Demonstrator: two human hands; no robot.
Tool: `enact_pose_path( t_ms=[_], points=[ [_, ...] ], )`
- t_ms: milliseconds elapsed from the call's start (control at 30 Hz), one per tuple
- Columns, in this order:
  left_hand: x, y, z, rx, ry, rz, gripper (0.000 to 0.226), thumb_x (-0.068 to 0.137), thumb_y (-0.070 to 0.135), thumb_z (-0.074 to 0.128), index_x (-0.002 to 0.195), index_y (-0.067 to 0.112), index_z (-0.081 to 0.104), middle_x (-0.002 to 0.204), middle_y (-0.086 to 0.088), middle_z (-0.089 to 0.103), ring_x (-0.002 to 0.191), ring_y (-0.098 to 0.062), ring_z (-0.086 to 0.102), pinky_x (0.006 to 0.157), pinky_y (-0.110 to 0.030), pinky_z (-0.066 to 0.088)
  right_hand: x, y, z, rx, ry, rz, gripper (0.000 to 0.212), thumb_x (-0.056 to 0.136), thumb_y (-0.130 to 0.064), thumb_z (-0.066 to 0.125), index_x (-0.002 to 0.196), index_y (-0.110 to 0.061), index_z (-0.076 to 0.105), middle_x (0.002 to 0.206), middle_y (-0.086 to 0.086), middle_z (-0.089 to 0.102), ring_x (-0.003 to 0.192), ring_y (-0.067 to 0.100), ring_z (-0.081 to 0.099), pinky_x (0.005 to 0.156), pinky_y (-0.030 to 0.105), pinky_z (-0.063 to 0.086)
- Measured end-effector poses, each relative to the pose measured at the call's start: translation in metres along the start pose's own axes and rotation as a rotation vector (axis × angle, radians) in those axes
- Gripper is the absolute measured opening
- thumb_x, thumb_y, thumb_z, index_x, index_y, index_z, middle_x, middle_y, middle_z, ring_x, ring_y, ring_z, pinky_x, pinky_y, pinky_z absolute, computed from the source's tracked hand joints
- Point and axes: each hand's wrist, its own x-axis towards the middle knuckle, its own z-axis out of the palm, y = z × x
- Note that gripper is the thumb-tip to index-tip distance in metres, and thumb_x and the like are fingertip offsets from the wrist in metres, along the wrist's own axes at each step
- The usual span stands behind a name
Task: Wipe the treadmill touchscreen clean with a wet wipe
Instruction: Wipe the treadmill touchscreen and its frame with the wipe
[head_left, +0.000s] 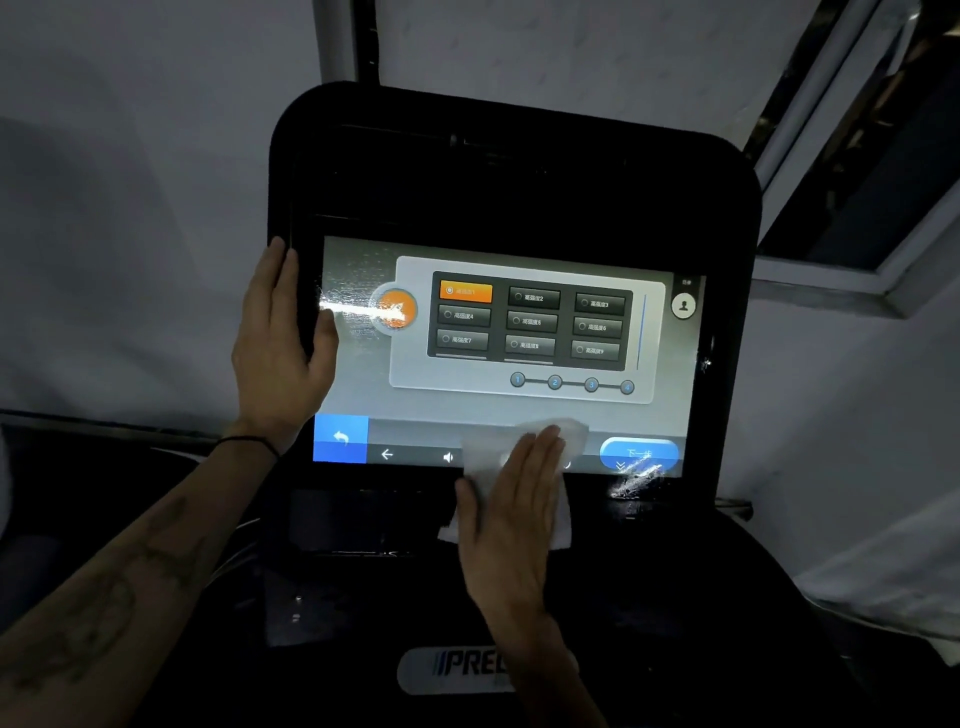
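Logo plate (470, 667) nearest me on the dark console, partly hidden by my right forearm. My right hand (511, 512) lies flat, fingers (535, 457) straight and together, pressing the wet wipe (485, 462) against the bottom edge of the touchscreen (519, 410); nothing pinched, just palm and fingers on top of it. The wipe is white, crumpled, half on the lit display's bottom bar and half on the black bezel below, sticking out past my fingertips and at both sides of the hand. Wet streaks (636, 478) glint at the screen's lower right corner, another smear at the left edge by the orange button (397, 310). My left hand (280, 345) holds the left side of the screen housing (519, 171), fingers extended along the bezel edge, thumb over onto the front near the display; black band (249, 441) on that wrist. Screen is on, showing a grid of option buttons. Behind the housing: pale wall (130, 182), window frame (857, 208) upper right.
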Motion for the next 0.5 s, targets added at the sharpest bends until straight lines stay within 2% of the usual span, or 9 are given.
enact_pose_path(
  t_ms=[67,167,267,367,433,500],
  points=[
    [0.001,0.0,0.0,0.009,-0.005,0.006,0.06,0.103,0.024,0.051,0.158,0.005,0.037,0.167,-0.011,0.033,0.154,-0.024,0.035,0.117,-0.034,0.039,-0.019,-0.006,0.004,-0.004,-0.045,-0.076,0.081,0.105,-0.054,0.034,0.159,0.004,0.018,0.17,0.023,0.004,0.158,0.036,0.006,0.123,0.051,0.019],
    [0.001,-0.001,-0.001,0.017,-0.008,0.014,0.06,0.103,0.025,0.051,0.158,0.005,0.037,0.168,-0.011,0.032,0.155,-0.024,0.034,0.118,-0.028,0.035,-0.01,-0.025,0.005,-0.019,-0.079,-0.19,0.081,0.105,-0.057,0.031,0.16,0.002,0.019,0.17,0.02,0.008,0.159,0.032,0.008,0.126,0.046,0.015],
    [0.001,0.001,-0.001,0.012,-0.013,0.002,0.06,0.102,0.024,0.051,0.158,0.005,0.036,0.168,-0.01,0.032,0.155,-0.023,0.033,0.117,-0.029,0.036,0.02,-0.014,-0.002,-0.033,-0.043,-0.118,0.08,0.106,-0.056,0.026,0.16,0.002,0.015,0.171,0.018,0.001,0.159,0.029,0.002,0.128,0.042,0.006],
    [0.001,0.001,0.0,0.013,-0.011,-0.003,0.061,0.102,0.024,0.05,0.158,0.005,0.037,0.168,-0.011,0.032,0.155,-0.024,0.034,0.116,-0.03,0.037,0.002,-0.001,-0.003,0.019,-0.021,-0.048,0.081,0.107,-0.056,0.021,0.159,0.006,0.015,0.17,0.021,-0.001,0.159,0.032,-0.001,0.126,0.048,0.012],
    [0.001,0.0,-0.001,0.009,-0.01,0.004,0.06,0.102,0.024,0.051,0.158,0.004,0.037,0.167,-0.012,0.033,0.154,-0.025,0.035,0.117,-0.033,0.038,-0.019,-0.013,0.001,0.064,-0.063,-0.081,0.082,0.107,-0.057,0.023,0.159,0.005,0.014,0.17,0.021,0.0,0.159,0.034,0.0,0.126,0.049,0.012],
    [0.001,0.0,-0.001,0.008,-0.012,0.008,0.06,0.102,0.023,0.051,0.158,0.004,0.037,0.167,-0.012,0.033,0.154,-0.025,0.035,0.117,-0.036,0.04,-0.017,-0.029,0.004,0.092,-0.091,-0.143,0.083,0.106,-0.06,0.022,0.16,0.002,0.013,0.171,0.019,0.0,0.159,0.03,-0.001,0.128,0.043,0.006]
  ],
)
